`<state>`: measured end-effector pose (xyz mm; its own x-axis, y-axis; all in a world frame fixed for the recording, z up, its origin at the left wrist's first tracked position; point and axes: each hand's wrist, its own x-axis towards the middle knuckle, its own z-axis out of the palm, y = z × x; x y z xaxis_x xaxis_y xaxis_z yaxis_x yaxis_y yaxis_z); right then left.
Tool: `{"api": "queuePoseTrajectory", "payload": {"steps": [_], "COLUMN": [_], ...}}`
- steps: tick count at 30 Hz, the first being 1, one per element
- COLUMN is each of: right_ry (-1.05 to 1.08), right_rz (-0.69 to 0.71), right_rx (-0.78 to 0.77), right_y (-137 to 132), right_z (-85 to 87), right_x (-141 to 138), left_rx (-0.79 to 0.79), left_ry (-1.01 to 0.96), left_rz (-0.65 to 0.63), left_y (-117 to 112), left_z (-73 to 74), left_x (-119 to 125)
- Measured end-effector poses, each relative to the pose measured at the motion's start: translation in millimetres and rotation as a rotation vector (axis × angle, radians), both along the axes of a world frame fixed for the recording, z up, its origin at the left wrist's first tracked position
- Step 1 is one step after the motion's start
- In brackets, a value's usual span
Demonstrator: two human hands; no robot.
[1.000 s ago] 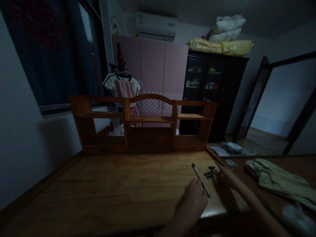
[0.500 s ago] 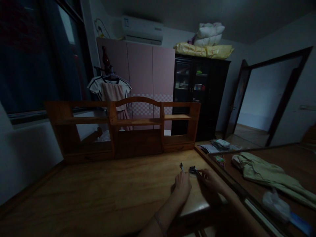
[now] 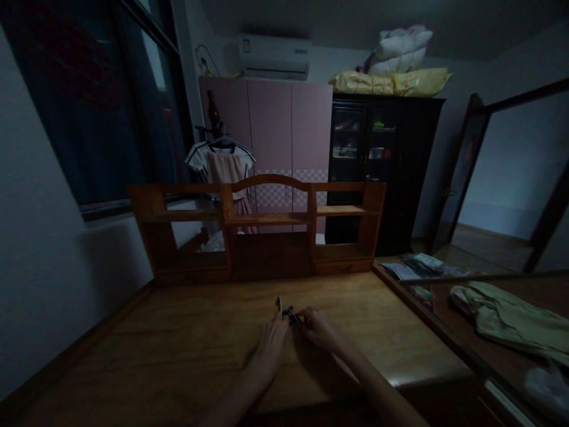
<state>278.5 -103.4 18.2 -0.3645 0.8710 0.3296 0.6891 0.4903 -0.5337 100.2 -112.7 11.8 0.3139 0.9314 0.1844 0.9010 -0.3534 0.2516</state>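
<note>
Over the wooden desktop (image 3: pixel 200 332), my two hands are close together near the middle. My left hand (image 3: pixel 272 343) has its fingers closed on a small, slim, pale piece (image 3: pixel 278 304) that sticks up past the fingertips. To its right, my right hand (image 3: pixel 316 325) pinches a small black object (image 3: pixel 291 315) with a short crosspiece at its far end. The black object lies right beside the left fingertips; whether it touches the pale piece I cannot tell. Dim light and small size hide what kind of things both are.
A wooden shelf unit (image 3: pixel 268 219) stands along the desk's back edge. Right of the desk, a lower brown surface bears a pale green garment (image 3: pixel 511 314), a white plastic bag (image 3: pixel 546 385) and papers (image 3: pixel 400 271). A wall (image 3: pixel 102 255) borders the left side.
Both hands have moved left across the desktop, carrying the pale piece and the black object with them. My view has turned slightly left.
</note>
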Motion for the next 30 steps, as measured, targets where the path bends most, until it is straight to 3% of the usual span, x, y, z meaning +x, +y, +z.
{"api": "queuePoseTrajectory", "payload": {"steps": [4, 7, 13, 16, 21, 25, 30], "right_ry": [-0.006, 0.005, 0.075, 0.095, 0.143, 0.125, 0.113], "right_rz": [0.032, 0.033, -0.078, -0.109, -0.149, -0.171, -0.112], "right_rx": [0.031, 0.056, 0.102, 0.168, 0.380, 0.386, 0.368], "right_y": [11, 19, 51, 71, 87, 86, 87], "right_z": [-4.3, -8.0, -0.3, 9.0, 5.2, -9.1, -13.1], "right_x": [-48, -65, -50, -34, -26, -28, -28], "left_rx": [-0.015, -0.028, -0.052, -0.035, 0.054, -0.196, -0.204], "left_ry": [-0.021, -0.054, -0.102, -0.202, -0.459, -0.885, -1.291], "left_rz": [0.074, 0.091, 0.047, -0.025, 0.029, 0.025, 0.025], "left_y": [8, 13, 16, 31, 82, 120, 135], "left_z": [-0.8, 2.3, 10.6, 9.0, 12.9, 17.3, -0.9], "left_x": [-45, -64, -81, -90, -91, -81, -72]}}
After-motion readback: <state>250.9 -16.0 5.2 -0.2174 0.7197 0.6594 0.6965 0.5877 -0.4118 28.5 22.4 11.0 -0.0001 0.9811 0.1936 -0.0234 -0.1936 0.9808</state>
